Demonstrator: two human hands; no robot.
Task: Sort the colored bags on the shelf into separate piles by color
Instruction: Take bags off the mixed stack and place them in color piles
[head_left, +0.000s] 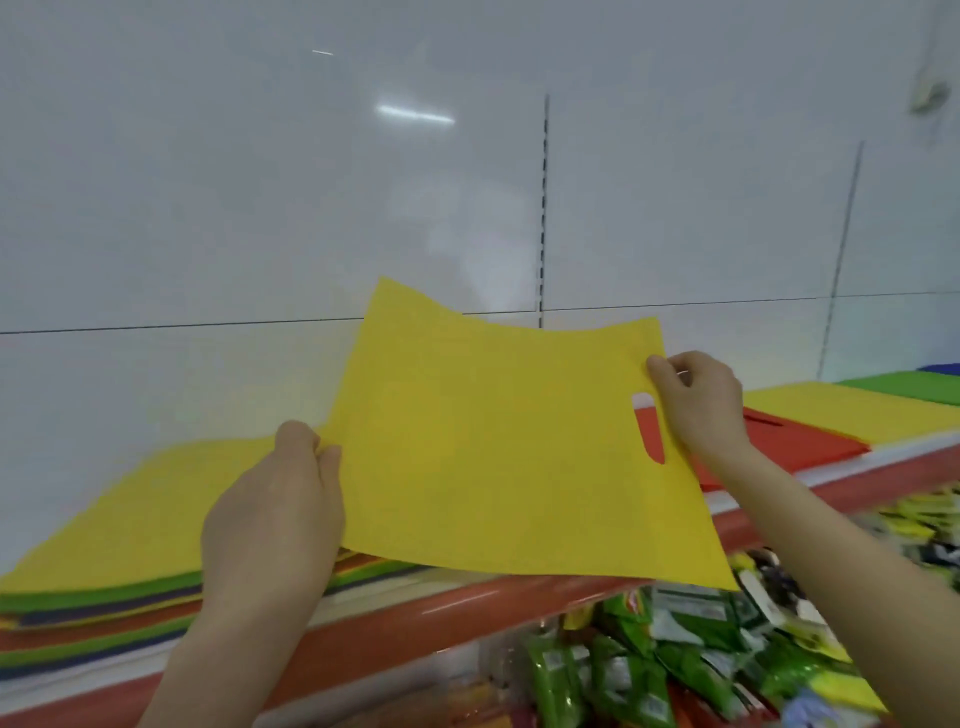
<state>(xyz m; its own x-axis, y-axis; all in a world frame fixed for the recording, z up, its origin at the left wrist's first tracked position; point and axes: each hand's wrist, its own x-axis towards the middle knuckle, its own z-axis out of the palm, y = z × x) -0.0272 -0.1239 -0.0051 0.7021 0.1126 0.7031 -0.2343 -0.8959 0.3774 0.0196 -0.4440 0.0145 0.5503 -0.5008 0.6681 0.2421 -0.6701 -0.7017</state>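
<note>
Head view. A yellow bag (493, 441) is held flat and slightly tilted in the air above the front edge of the shelf (467, 605), its near corner overhanging that edge. The left hand (275, 519) grips the bag's left edge, fingers closed on the fabric. The right hand (696, 400) pinches the far right corner, just beside the handle slot (652, 436). At the shelf's left end lies a mixed stack (104, 525), yellow on top, with green, blue and orange edges showing along its front. Towards the right end lie an orange bag (800, 441), a yellow pile (841, 410), a green pile (909, 387) and a blue pile (943, 368), the last cut off by the frame. The white back panel (260, 208) rises behind the shelf, leaving open room above the piles. Green and yellow packets (675, 654) fill the level below the shelf's red front edge
</note>
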